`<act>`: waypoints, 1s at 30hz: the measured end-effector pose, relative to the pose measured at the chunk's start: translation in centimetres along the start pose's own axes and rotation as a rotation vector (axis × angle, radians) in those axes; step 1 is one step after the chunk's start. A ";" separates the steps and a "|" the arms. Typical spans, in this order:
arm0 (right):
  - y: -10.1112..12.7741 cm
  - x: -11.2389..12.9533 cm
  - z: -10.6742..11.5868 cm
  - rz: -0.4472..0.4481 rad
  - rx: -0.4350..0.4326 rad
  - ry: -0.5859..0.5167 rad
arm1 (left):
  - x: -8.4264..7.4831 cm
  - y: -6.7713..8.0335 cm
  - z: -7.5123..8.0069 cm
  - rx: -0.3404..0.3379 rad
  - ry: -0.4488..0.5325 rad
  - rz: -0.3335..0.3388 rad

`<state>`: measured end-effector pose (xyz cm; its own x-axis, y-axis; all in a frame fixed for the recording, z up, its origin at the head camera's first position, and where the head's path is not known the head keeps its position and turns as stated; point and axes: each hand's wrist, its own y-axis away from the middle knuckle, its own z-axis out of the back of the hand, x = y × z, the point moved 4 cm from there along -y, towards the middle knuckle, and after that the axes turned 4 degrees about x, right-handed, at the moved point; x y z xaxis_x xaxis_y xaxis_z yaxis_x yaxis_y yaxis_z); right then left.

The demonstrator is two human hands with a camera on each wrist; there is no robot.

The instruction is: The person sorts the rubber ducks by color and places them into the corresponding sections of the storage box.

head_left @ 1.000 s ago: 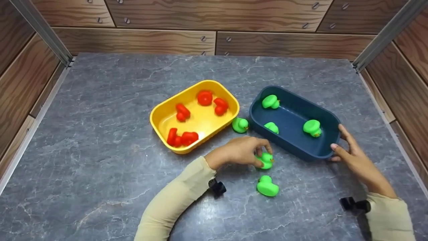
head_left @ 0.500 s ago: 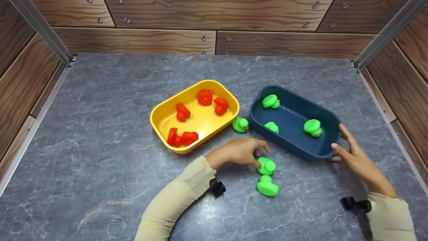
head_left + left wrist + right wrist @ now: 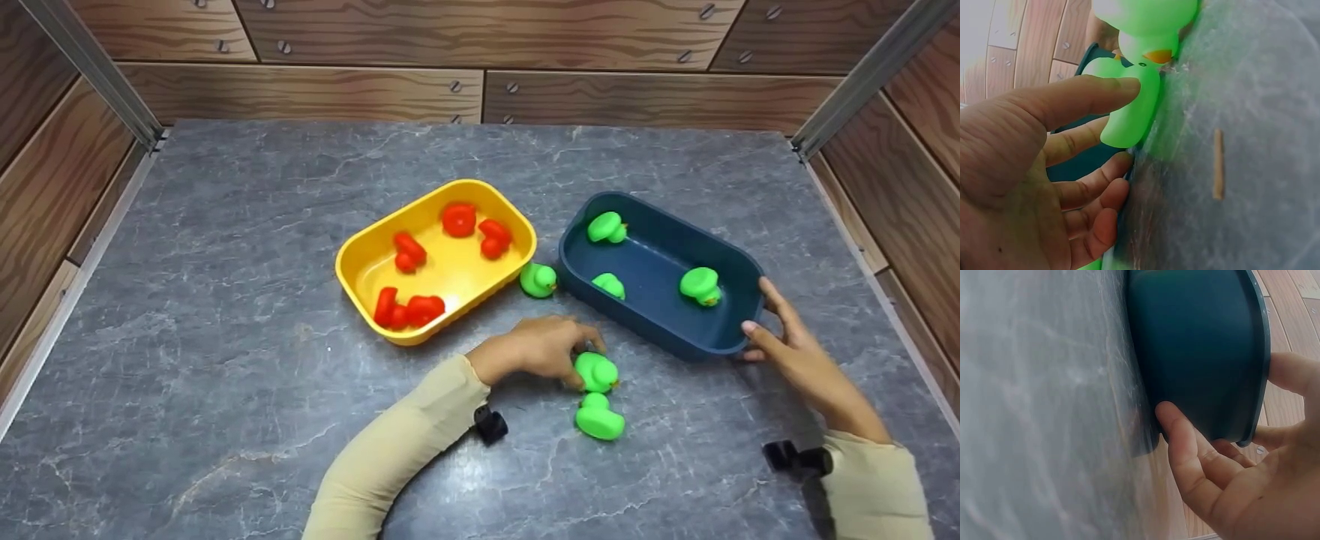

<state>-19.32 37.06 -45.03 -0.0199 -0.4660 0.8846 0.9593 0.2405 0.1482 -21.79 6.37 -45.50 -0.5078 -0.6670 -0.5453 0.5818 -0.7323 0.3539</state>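
Observation:
My left hand (image 3: 551, 349) has its thumb and index finger around a green rubber duck (image 3: 598, 371) on the grey tabletop. In the left wrist view the thumb lies across this duck (image 3: 1131, 115) while the other fingers are loosely bent below. A second green duck (image 3: 600, 421) lies on its side just in front of it. My right hand (image 3: 795, 352) holds the right end of a dark blue tub (image 3: 660, 330), thumb at the rim and fingers along the outer wall (image 3: 1202, 354). Several green ducks, one of them (image 3: 700, 286) near the right end, lie in that tub.
A yellow tub (image 3: 442, 330) with several red ducks (image 3: 459, 220) stands left of the blue one. Another green duck (image 3: 538, 280) sits between the two tubs. Wood-patterned walls (image 3: 480, 30) enclose the back and sides of the tabletop.
The duck at my left hand has turned and shifted slightly toward the duck in front. The left fingers loosened, then came in again around it. The right hand and both tubs stay put.

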 end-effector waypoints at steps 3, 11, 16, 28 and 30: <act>0.0 0.0 0.0 -0.010 -0.002 0.008 | 0.0 0.0 -0.1 -0.002 -0.019 -0.003; -0.1 0.1 0.0 -0.009 -0.007 0.005 | 0.1 -0.1 -0.3 0.004 -0.046 0.005; -0.1 0.0 0.0 -0.003 -0.010 -0.001 | 0.1 0.0 -0.2 0.008 -0.046 -0.009; 0.0 0.0 0.1 0.004 0.001 -0.023 | 0.1 0.3 0.6 -0.030 0.049 -0.031; 0.0 0.0 0.0 0.002 -0.001 -0.019 | 0.1 0.4 0.7 -0.049 0.078 -0.041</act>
<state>-19.34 37.09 -45.02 -0.0234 -0.4493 0.8931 0.9597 0.2403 0.1460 -22.07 5.95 -44.86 -0.4819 -0.6227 -0.6165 0.5927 -0.7498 0.2940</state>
